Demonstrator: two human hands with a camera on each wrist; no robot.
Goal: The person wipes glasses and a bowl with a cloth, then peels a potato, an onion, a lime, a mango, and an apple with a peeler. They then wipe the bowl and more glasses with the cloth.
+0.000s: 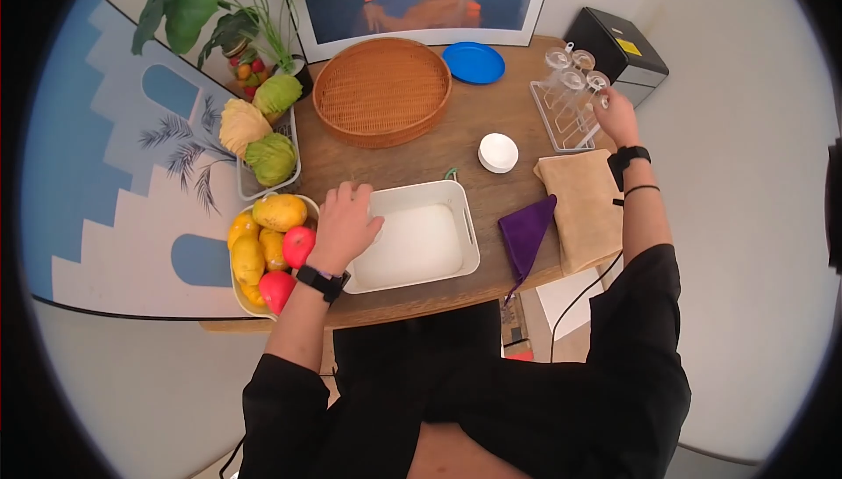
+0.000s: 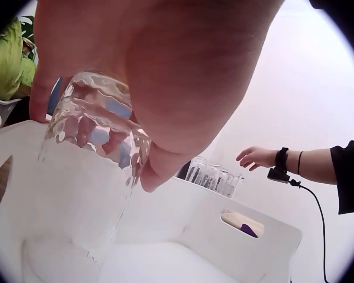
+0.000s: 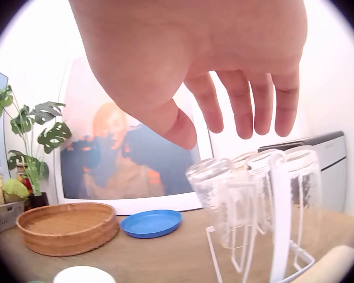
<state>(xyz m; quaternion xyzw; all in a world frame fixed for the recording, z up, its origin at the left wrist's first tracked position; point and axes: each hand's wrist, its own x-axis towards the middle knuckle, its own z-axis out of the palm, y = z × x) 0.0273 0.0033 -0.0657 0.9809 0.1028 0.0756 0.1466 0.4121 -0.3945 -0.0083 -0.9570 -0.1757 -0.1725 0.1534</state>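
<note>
My left hand [image 1: 346, 225] grips a clear drinking glass [image 2: 97, 124] at the left side of the white rectangular bin [image 1: 469, 268], thumb on one side and fingers on the other. In the head view the hand hides the glass. My right hand [image 1: 617, 117] hangs over the white glass rack [image 1: 541, 119] at the back right, fingers spread and loosely bent with nothing between them. Several upside-down clear glasses [image 3: 209, 171] stand on the rack just below those fingertips.
A yellow and red fruit bowl [image 1: 237, 282] and a vegetable basket [image 1: 296, 163] stand left. Behind are a round wicker tray [image 1: 381, 97] and a blue plate [image 1: 474, 63]. White bowls [image 1: 498, 153], a purple cloth [image 1: 526, 233] and a folded tan towel [image 1: 583, 207] lie to the right.
</note>
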